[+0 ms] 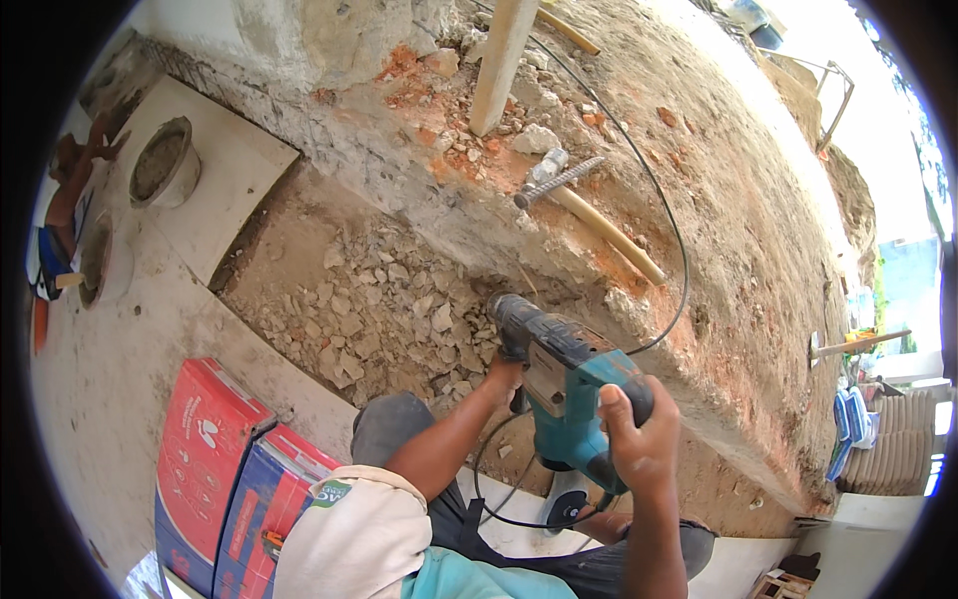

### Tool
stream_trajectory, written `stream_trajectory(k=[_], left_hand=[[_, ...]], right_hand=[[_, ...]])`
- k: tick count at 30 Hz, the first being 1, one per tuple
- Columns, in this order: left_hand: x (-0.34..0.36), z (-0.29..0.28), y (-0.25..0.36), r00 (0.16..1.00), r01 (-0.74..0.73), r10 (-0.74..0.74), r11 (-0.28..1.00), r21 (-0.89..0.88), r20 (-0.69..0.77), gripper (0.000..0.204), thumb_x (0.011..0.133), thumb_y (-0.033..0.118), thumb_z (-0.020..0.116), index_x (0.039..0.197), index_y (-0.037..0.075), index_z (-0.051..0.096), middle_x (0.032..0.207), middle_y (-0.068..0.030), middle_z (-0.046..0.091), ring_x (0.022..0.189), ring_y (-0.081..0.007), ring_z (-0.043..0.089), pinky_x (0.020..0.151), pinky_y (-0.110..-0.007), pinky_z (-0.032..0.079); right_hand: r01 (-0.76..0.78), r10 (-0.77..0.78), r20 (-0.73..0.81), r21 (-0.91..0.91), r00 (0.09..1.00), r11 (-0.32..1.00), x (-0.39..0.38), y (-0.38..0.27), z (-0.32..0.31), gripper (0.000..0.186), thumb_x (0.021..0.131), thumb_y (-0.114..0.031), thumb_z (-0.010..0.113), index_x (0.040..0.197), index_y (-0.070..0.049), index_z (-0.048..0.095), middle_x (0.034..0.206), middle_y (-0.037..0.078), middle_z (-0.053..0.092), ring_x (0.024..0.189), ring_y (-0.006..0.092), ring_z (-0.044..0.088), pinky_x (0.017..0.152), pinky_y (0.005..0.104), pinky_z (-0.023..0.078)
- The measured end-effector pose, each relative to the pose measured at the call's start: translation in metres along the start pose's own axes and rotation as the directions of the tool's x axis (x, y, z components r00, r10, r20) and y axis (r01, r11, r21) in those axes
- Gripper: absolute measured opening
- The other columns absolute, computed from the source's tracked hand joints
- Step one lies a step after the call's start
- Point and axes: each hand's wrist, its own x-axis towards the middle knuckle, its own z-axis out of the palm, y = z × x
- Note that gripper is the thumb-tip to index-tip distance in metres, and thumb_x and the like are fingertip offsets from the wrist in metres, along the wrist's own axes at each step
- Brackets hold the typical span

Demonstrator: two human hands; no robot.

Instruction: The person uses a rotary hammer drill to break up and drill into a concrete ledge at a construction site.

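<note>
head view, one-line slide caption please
Left hand and right hand grip a teal-and-black power drill beside pale rubble.

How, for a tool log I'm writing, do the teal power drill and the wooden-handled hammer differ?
The teal power drill is gripped by the left hand and right hand; the wooden-handled hammer lies unheld on bare earth.
The drill has a bulky teal-and-black body, while the hammer has a slim tan handle and greyish head.
Both are handheld tools.
</note>
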Motion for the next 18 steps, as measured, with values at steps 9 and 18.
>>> stream_trajectory(k=[9, 18], left_hand=[[-0.071, -0.001, 0.012, 0.993, -0.029, 0.098, 0.772, 0.635, -0.073, 0.025, 0.082, 0.019, 0.07, 0.097, 0.0, 0.068, 0.088, -0.0092, 0.068, 0.074, -0.0176, 0.061, 0.067, -0.036, 0.049], [-0.097, 0.001, 0.027, 0.84, -0.543, 0.413, 0.627, 0.559, 0.353, 0.022, 0.076, 0.003, 0.07, 0.097, 0.002, 0.067, 0.094, -0.0115, 0.072, 0.087, -0.0187, 0.068, 0.078, -0.032, 0.052]], right_hand=[[-0.096, 0.128, -0.041, 0.447, 0.991, 0.89, -0.096, 0.026, -0.004, 0.048, 0.083, -0.04, 0.074, 0.096, 0.004, 0.059, 0.074, 0.006, 0.063, 0.063, 0.0124, 0.06, 0.059, 0.0252, 0.048], [0.214, -0.147, -0.199, 0.374, 0.969, 0.902, -0.178, 0.023, 0.003, 0.06, 0.085, -0.053, 0.066, 0.096, 0.005, 0.055, 0.073, 0.008, 0.061, 0.064, 0.0159, 0.06, 0.06, 0.0273, 0.048]])
